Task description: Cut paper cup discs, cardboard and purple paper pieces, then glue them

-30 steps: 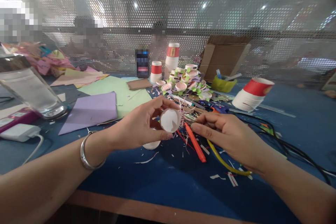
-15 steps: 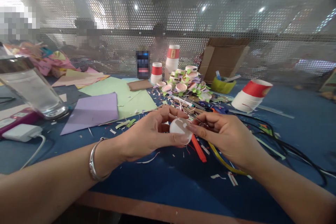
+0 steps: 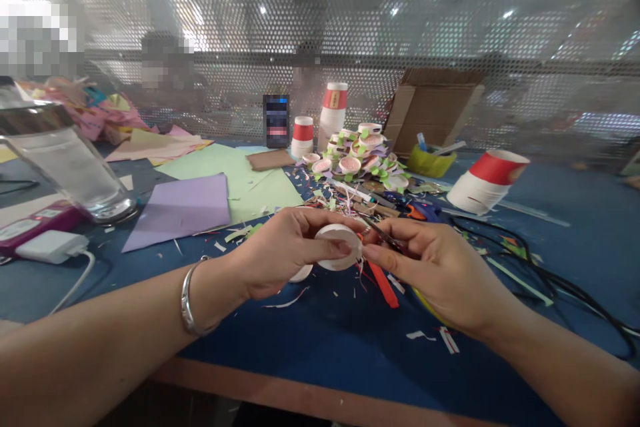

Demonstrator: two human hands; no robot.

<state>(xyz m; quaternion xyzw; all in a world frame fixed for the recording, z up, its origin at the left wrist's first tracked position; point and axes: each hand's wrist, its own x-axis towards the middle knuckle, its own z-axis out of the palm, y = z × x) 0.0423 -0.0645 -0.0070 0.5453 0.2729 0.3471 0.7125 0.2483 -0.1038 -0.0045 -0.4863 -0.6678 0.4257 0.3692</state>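
Observation:
My left hand (image 3: 285, 250) is closed around a small white paper cup bottom (image 3: 337, 247), pinching it between thumb and fingers above the blue table (image 3: 325, 340). My right hand (image 3: 435, 267) is closed beside it, its fingertips touching the cup piece's right edge, with thin dark scissor blades (image 3: 383, 233) showing above the fingers. A second white cup piece (image 3: 301, 273) lies on the table under my left hand. An orange strip (image 3: 386, 285) lies just below both hands. A silver bangle is on my left wrist.
Paper scraps litter the table. Behind the hands are a heap of cup-bottom flowers (image 3: 357, 160), red-and-white paper cups (image 3: 487, 180), a cardboard box (image 3: 433, 110), purple paper (image 3: 183, 207) and green paper (image 3: 235, 177). A glass jar (image 3: 65, 167) and charger (image 3: 50, 245) stand left; black cables (image 3: 550, 280) run right.
The cup piece has turned from facing me to nearly flat. My right hand has closed in on its edge. Both hands sit slightly lower.

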